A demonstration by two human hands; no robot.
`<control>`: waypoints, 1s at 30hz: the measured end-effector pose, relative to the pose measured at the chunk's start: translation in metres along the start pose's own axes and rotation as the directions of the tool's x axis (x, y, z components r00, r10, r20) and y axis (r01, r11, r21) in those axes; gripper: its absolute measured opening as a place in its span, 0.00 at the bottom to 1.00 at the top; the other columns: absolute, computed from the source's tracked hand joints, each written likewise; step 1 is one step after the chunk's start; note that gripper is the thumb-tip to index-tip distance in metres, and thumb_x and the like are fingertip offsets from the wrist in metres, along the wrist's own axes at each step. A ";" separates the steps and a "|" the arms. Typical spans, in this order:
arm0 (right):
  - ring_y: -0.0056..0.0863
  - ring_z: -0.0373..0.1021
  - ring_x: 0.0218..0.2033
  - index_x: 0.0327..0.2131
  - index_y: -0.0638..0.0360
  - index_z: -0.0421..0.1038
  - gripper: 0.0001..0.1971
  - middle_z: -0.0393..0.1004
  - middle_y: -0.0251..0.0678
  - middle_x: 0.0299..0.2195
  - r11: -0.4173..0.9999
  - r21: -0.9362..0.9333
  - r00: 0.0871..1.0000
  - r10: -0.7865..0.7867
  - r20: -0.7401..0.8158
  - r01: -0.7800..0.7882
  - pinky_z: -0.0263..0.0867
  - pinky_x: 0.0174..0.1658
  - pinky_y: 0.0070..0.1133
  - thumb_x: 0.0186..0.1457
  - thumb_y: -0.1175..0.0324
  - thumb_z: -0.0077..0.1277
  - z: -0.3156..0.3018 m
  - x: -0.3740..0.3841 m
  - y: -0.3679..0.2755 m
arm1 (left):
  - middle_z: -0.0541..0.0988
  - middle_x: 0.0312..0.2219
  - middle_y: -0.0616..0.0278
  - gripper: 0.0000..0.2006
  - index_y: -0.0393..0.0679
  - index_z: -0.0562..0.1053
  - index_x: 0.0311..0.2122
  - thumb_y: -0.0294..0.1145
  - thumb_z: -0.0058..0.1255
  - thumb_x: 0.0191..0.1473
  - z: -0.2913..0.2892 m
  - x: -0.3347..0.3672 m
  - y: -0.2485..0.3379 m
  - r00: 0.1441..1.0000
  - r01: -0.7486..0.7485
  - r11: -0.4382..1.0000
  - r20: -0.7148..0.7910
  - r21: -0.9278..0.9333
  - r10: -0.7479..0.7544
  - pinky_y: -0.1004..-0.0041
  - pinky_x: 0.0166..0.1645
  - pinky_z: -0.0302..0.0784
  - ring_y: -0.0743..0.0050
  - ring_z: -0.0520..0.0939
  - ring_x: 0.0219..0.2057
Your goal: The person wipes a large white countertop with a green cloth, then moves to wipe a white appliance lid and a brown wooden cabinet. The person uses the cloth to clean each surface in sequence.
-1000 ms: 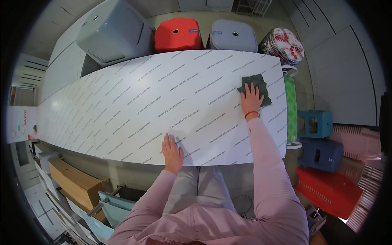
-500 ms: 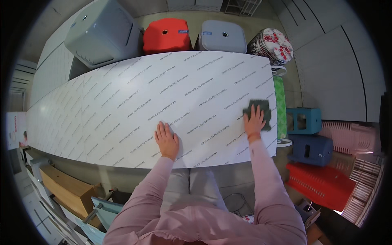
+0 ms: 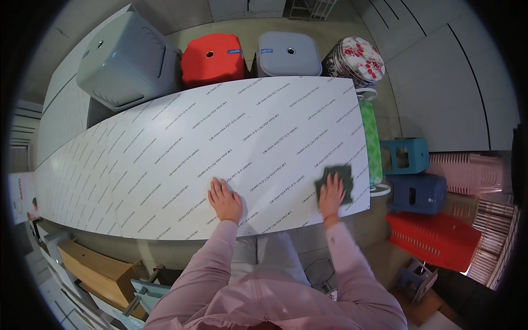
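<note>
Cloth point(image 3: 345, 174), dark green and uneven-edged, lies on the white worktop point(image 3: 165, 165) directly under the right grip point(image 3: 331, 193), whose fingers are extended and slightly parted, laid over it rather than clenched around it. Left of that, well apart, the left grip point(image 3: 225, 202) rests palm down on the bare surface, holding nothing. With the cloth in use, the wiping seems unfinished; how much is covered or left cannot be told, since the worktop looks alike on every side of both grips. Small dark print repeats in slanting rows around and beyond them, partly legible. Farther past the right grip, a red stool point(image 3: 212, 65) and a grey stool point(image 3: 290, 63) each bear a blue label, too small to read. Far left of both grips, a pale panel point(image 3: 21, 208) carries red lettering.
</note>
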State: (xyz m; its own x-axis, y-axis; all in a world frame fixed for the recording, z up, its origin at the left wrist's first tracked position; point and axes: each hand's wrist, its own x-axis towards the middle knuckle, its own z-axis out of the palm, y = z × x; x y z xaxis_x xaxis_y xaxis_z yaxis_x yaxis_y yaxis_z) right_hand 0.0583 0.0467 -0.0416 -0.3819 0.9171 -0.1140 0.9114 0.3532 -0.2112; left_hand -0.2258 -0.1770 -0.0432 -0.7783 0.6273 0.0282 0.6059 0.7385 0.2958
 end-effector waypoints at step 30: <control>0.43 0.44 0.71 0.68 0.56 0.53 0.37 0.45 0.37 0.72 0.996 0.075 0.986 -0.054 0.159 0.043 0.37 0.69 0.53 0.59 0.54 0.51 0.001 -0.068 -0.078 | 0.56 0.67 0.42 0.33 0.34 0.61 0.63 0.36 0.48 0.53 0.003 0.000 -0.001 1.000 0.010 1.000 0.012 0.028 -0.011 0.45 0.70 0.45 0.43 0.55 0.69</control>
State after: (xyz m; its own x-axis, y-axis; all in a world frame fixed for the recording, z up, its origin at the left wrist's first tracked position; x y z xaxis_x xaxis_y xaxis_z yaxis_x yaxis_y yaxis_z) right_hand 0.0131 -0.0435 -0.0179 -0.4502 0.8557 -0.2550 0.8802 0.3772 -0.2881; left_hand -0.2259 -0.1771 -0.0467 -0.7826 0.6224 0.0135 0.6024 0.7516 0.2688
